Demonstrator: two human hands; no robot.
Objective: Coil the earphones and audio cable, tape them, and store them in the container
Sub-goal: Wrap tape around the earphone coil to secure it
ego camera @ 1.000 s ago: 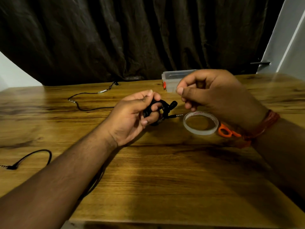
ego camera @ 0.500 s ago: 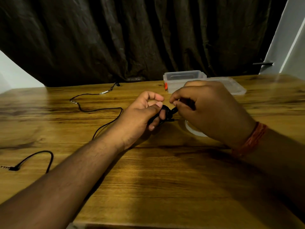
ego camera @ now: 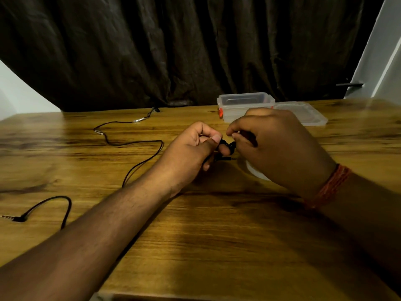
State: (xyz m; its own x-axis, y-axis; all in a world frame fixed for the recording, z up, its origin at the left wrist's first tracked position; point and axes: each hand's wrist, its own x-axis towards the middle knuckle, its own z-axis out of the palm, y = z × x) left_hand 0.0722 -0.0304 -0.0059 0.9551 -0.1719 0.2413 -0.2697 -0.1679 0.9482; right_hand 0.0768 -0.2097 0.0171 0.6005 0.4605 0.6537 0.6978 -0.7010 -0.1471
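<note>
Dark brown pleated curtain [ego camera: 173,51] across the whole back, and in front of it the wooden plank-grain bench [ego camera: 217,235] where we've got everything laid out. Our left hand [ego camera: 191,153] is curled around a small black coiled cable bundle [ego camera: 225,148], thumb pressed on top and the lower fingers tucked underneath it. A little metal jack plug pokes out of the bundle toward the right. Our right hand [ego camera: 275,146] is right up against it, thumb and forefinger pinched together at the bundle's right side (could be a bit of tape between them, but we honestly can't tell from here).

Under the right hand, a sliver of the white roll of clear tape [ego camera: 256,172] peeks out, lying flat on the bench. Behind both hands sits the clear plastic rectangular container [ego camera: 245,105] with an orange clip on its left end, open on top, and its clear flat lid [ego camera: 303,114] lies just beside it on the right.

Off to the left, the long thin black cable [ego camera: 134,144] is loose and uncoiled, snaking from the far edge near the curtain down to an angled plug at the near left, passing under our left forearm. There's an orange thread band [ego camera: 329,183] on the right wrist.
</note>
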